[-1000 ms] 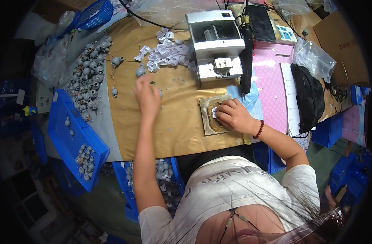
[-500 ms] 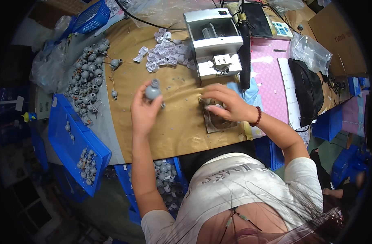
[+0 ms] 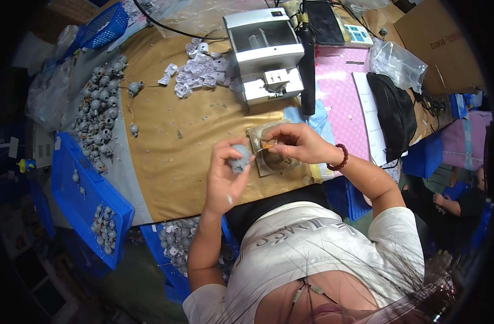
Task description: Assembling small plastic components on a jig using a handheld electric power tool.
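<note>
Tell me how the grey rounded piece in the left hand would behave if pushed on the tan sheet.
The grey rounded piece would probably roll, given its curved body. It is likely fairly light, as the left hand alone holds it up. Its smooth-looking surface may make it slightly slippery.

The tan surface [image 3: 166,162] left of the hands [image 3: 223,183] [image 3: 303,144] leaves open room, bar small scraps [image 3: 179,134]. A silver machine [image 3: 266,55] blocks beyond; white parts [image 3: 195,72] and grey bulbs [image 3: 99,102] crowd farther left
</note>
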### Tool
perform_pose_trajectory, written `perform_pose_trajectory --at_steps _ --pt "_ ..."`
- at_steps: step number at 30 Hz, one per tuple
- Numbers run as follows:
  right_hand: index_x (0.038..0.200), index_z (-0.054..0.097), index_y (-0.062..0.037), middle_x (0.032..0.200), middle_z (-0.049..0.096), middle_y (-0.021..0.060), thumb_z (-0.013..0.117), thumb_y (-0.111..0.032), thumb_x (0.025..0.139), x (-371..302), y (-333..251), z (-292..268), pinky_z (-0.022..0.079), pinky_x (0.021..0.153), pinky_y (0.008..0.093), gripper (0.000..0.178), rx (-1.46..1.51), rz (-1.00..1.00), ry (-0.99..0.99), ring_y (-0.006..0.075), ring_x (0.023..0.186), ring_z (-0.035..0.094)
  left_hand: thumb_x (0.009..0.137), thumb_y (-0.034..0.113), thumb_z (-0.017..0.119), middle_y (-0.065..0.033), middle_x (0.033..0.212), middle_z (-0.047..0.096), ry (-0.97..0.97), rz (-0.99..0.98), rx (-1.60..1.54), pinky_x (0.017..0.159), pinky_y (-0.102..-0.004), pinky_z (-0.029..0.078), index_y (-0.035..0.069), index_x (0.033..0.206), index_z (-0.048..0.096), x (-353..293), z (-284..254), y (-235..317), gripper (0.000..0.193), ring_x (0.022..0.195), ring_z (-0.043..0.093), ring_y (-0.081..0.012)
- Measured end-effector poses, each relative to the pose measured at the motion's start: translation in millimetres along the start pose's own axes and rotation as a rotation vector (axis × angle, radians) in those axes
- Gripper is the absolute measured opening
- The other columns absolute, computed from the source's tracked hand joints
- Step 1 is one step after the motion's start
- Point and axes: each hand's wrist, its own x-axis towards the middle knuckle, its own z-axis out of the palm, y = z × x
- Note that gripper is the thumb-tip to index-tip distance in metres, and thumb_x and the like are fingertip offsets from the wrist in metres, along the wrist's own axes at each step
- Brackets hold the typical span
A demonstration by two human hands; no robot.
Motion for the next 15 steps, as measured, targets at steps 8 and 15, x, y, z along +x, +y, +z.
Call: perform_pose_trajectory --at_steps 8,15 --pt "0.101 0.068 -0.0034 0.096 0.066 0.0110 0.075 -0.002 0.077 -22 44 -2 0.056 0.066 0.0364 0.025 -0.926 -0.477 0.110 0.0284 0.081 0.067 0.071 -0.013 0.065 -0.0178 0.129 0.050 -0.119 -0.001 0.611 0.094 -0.0408 0.050 0.004 0.100 0.061 -32 30 -52 0.034 0.117 0.055 -0.0348" --pt "0.094 0.064 -0.0058 0.090 0.059 0.0087 0.068 -0.015 0.075 -8 56 1 0.053 0.066 0.0380 0.021 -1.073 -0.529 0.112 0.0273 0.082 0.062 0.071 -0.010 0.070 -0.0185 0.127 0.050 -0.155 0.108 0.848 0.099 -0.0464 0.047 0.005 0.098 0.063 -30 33 -62 0.032 0.120 0.052 -0.0396"
